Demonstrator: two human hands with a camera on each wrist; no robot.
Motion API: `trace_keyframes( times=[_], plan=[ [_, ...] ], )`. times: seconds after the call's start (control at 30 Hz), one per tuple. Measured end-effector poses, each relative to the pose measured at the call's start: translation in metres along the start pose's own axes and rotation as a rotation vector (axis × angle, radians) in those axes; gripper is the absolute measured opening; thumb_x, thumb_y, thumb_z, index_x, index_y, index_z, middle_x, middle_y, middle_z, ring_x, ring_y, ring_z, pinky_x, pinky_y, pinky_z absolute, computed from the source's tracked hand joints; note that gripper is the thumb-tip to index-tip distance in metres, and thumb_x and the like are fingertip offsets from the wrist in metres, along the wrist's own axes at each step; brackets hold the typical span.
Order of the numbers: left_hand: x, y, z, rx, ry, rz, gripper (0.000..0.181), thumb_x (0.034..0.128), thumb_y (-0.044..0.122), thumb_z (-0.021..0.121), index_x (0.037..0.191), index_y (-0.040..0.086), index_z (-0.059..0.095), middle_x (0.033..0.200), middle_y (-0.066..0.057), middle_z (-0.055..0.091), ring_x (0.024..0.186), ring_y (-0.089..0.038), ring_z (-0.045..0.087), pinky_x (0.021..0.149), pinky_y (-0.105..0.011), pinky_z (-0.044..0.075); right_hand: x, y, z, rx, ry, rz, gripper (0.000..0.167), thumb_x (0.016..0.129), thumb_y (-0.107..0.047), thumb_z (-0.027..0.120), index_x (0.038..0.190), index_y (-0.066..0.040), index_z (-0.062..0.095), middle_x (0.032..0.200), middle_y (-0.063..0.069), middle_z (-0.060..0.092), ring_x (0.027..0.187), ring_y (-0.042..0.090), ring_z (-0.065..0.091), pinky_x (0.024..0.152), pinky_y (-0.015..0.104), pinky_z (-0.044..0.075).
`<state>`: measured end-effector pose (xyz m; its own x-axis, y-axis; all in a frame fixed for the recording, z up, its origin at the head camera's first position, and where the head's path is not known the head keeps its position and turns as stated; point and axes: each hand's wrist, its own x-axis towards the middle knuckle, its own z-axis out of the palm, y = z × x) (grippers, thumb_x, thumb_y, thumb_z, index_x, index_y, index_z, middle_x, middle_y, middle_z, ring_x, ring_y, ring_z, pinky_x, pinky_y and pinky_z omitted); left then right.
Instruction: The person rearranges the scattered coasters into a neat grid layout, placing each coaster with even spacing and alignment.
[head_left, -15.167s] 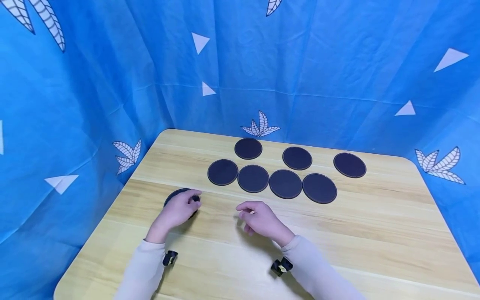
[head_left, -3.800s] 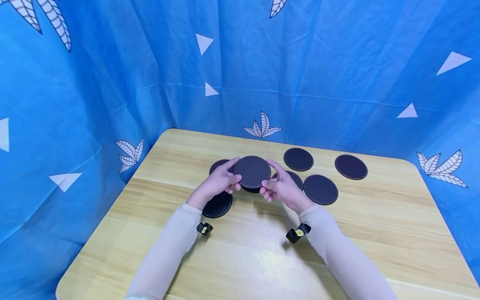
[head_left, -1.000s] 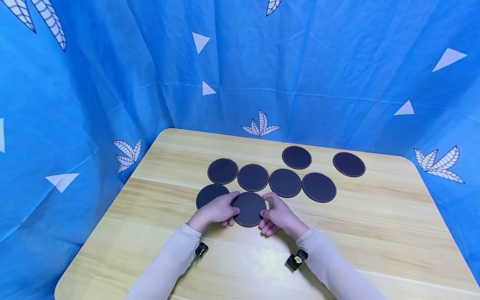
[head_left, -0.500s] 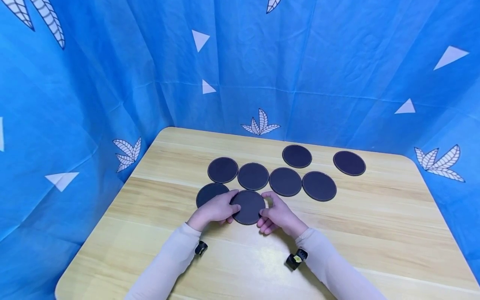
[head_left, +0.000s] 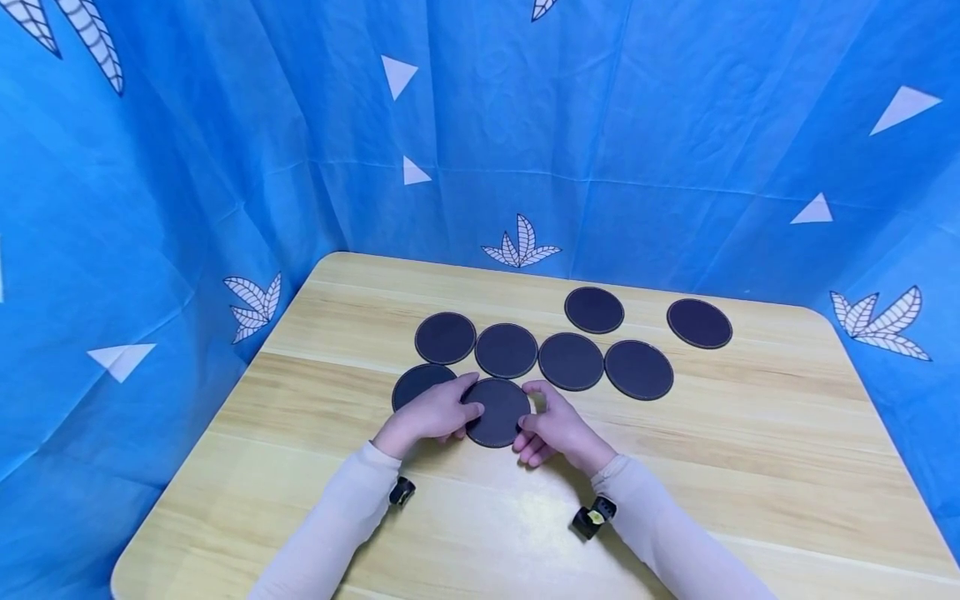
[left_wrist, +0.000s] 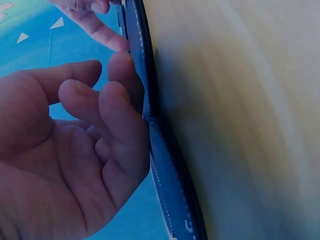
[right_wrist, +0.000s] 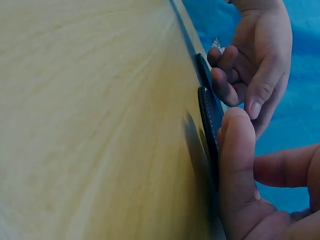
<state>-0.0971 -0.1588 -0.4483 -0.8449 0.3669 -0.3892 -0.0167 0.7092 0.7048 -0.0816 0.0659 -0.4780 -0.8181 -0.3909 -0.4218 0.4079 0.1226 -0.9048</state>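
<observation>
A dark round coaster (head_left: 498,413) with a stitched rim lies flat on the table between both hands, just in front of the row. The left hand (head_left: 433,410) has its thumb over this coaster's left edge, and its fingers rest loosely at the rims. Partly under that hand is another coaster (head_left: 420,387), at the left end of the front line; in the left wrist view the two coaster rims meet. At the opposite edge, the relaxed fingers and thumb of the right hand (head_left: 557,429) touch the coaster's side. Neither hand lifts it.
Behind the hands, a row of coasters (head_left: 506,351) lies edge to edge. Two separate ones, a middle coaster (head_left: 594,310) and a right coaster (head_left: 699,323), lie near the far edge of the wooden table (head_left: 750,467). A blue patterned curtain (head_left: 480,108) surrounds it.
The far-left and back-left coasters have come to the front line. The latter was held raised by both hands, then lowered to the table. Over the last second, little has shifted.
</observation>
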Motion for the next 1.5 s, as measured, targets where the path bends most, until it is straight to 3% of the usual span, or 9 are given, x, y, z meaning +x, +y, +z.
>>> trace_keyframes(
  times=[0.23, 0.5, 0.77, 1.03, 1.2, 1.33, 1.5],
  plan=[
    [0.006, 0.007, -0.004, 0.003, 0.003, 0.066, 0.061, 0.1046, 0.024, 0.055, 0.158, 0.008, 0.032, 0.066, -0.007, 0.064, 0.042, -0.016, 0.047, 0.044, -0.029, 0.041, 0.0, -0.004, -0.006, -0.024, 0.016, -0.043, 0.058, 0.095, 0.004, 0.051, 0.148, -0.004, 0.029, 0.069, 0.018, 0.065, 0.048, 0.02, 0.061, 0.048, 0.036, 0.057],
    [0.022, 0.026, -0.009, 0.003, 0.015, 0.181, 0.053, 0.1049, 0.022, 0.055, 0.154, 0.005, 0.041, 0.063, -0.001, 0.06, 0.047, -0.013, 0.047, 0.05, -0.029, 0.042, 0.001, -0.02, -0.025, -0.1, 0.04, -0.152, 0.04, 0.093, 0.005, 0.051, 0.133, 0.007, 0.05, 0.074, 0.019, 0.065, 0.054, 0.021, 0.063, 0.053, 0.036, 0.058],
    [0.061, 0.056, -0.009, -0.009, 0.061, 0.248, 0.044, 0.1048, 0.018, 0.056, 0.146, 0.003, 0.051, 0.067, -0.002, 0.062, 0.048, -0.015, 0.054, 0.048, -0.03, 0.048, 0.004, -0.042, -0.05, -0.133, 0.118, -0.203, 0.032, 0.095, 0.005, 0.051, 0.126, 0.01, 0.053, 0.08, 0.02, 0.065, 0.058, 0.024, 0.065, 0.057, 0.039, 0.06],
    [0.096, 0.069, -0.015, -0.042, 0.108, 0.173, 0.041, 0.1051, 0.018, 0.054, 0.144, 0.005, 0.054, 0.085, -0.009, 0.066, 0.05, -0.016, 0.05, 0.053, -0.031, 0.048, 0.014, -0.064, -0.091, -0.28, 0.213, -0.247, 0.031, 0.101, -0.003, 0.05, 0.128, 0.01, 0.055, 0.095, 0.03, 0.064, 0.068, 0.031, 0.069, 0.064, 0.043, 0.061],
    [0.122, 0.077, -0.023, -0.071, 0.101, 0.167, 0.041, 0.1053, 0.017, 0.054, 0.144, 0.005, 0.054, 0.099, -0.02, 0.067, 0.05, -0.016, 0.048, 0.058, -0.036, 0.051, 0.027, -0.074, -0.125, -0.36, 0.278, -0.211, 0.034, 0.102, -0.005, 0.047, 0.131, 0.01, 0.054, 0.107, 0.031, 0.061, 0.074, 0.03, 0.07, 0.065, 0.035, 0.061],
    [0.142, 0.086, -0.029, -0.118, 0.105, 0.196, 0.04, 0.1041, 0.014, 0.055, 0.142, 0.004, 0.055, 0.102, -0.026, 0.065, 0.051, -0.014, 0.048, 0.061, -0.037, 0.052, 0.037, -0.082, -0.148, -0.356, 0.306, -0.181, 0.036, 0.101, -0.005, 0.046, 0.132, 0.011, 0.053, 0.11, 0.031, 0.059, 0.077, 0.032, 0.07, 0.067, 0.036, 0.061],
    [0.168, 0.099, -0.029, -0.086, 0.126, 0.203, 0.04, 0.1034, 0.012, 0.055, 0.142, 0.005, 0.055, 0.11, -0.021, 0.065, 0.062, -0.016, 0.054, 0.063, -0.033, 0.049, 0.047, -0.089, -0.167, -0.427, 0.351, -0.119, 0.039, 0.101, -0.008, 0.047, 0.135, 0.01, 0.052, 0.107, 0.026, 0.06, 0.072, 0.028, 0.069, 0.064, 0.034, 0.06]
  ],
)
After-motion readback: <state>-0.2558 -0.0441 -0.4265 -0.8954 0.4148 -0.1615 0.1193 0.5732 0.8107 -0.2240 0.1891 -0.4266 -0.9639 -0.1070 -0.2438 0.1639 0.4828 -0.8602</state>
